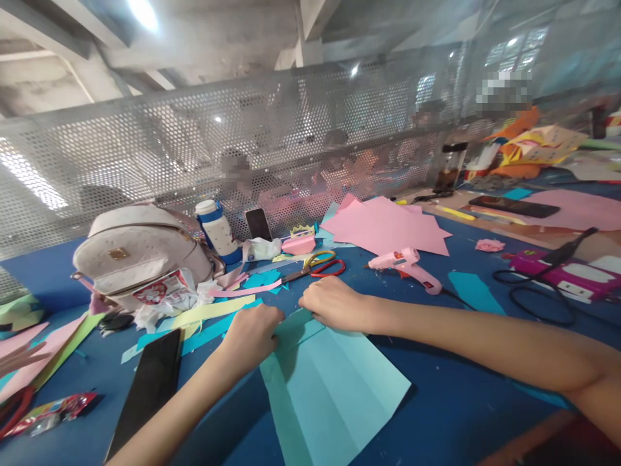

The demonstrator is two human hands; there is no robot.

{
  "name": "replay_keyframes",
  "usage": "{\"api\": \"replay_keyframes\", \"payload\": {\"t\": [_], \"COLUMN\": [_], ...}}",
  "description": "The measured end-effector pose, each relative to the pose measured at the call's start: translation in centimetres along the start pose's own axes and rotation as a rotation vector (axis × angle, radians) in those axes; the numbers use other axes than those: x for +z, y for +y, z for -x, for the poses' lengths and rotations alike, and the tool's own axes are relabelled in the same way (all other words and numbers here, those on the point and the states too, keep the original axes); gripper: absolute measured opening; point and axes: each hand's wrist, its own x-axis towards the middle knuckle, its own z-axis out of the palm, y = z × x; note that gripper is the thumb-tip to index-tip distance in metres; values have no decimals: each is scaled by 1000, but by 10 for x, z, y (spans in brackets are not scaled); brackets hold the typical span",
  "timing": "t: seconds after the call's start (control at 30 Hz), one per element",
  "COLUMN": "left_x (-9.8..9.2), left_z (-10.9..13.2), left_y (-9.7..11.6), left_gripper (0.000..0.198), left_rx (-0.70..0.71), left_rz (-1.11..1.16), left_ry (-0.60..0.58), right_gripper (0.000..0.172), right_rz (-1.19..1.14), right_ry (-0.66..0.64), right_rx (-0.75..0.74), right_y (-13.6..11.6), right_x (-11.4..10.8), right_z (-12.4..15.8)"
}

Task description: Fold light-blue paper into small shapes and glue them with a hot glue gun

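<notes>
A light-blue sheet of paper (334,388) with several lengthwise creases lies on the blue table, its near edge running out of the picture. My left hand (253,331) is closed on its far left part, fingers curled and thumb toward the paper. On the far edge, my right hand (334,301) is also closed, pinching the sheet beside a folded strip. Beyond the hands lie scissors (326,264) with yellow and red handles. A pink glue gun (406,266) rests to the right of them.
A stack of pink paper (385,223) lies behind the glue gun. A pale backpack (140,249) and a bottle (217,233) stand at the back left. A dark phone (150,382) lies near my left forearm. A purple power strip (563,272) with cables sits right. Another person's hand (22,357) shows far left.
</notes>
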Motion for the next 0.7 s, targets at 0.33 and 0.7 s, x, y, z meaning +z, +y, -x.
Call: {"api": "replay_keyframes", "payload": {"t": [0.33, 0.7], "left_x": [4, -11], "left_z": [-9, -4], "left_y": [0, -22], "left_gripper": [21, 16], "left_rx": [-24, 65], "left_rz": [100, 311], "left_ry": [71, 85], "right_gripper": [11, 21], "right_rz": [-21, -35], "right_ry": [100, 134], "right_rx": [-33, -104], "right_y": [2, 14], "right_x": [12, -11], "right_z": [-6, 0]}}
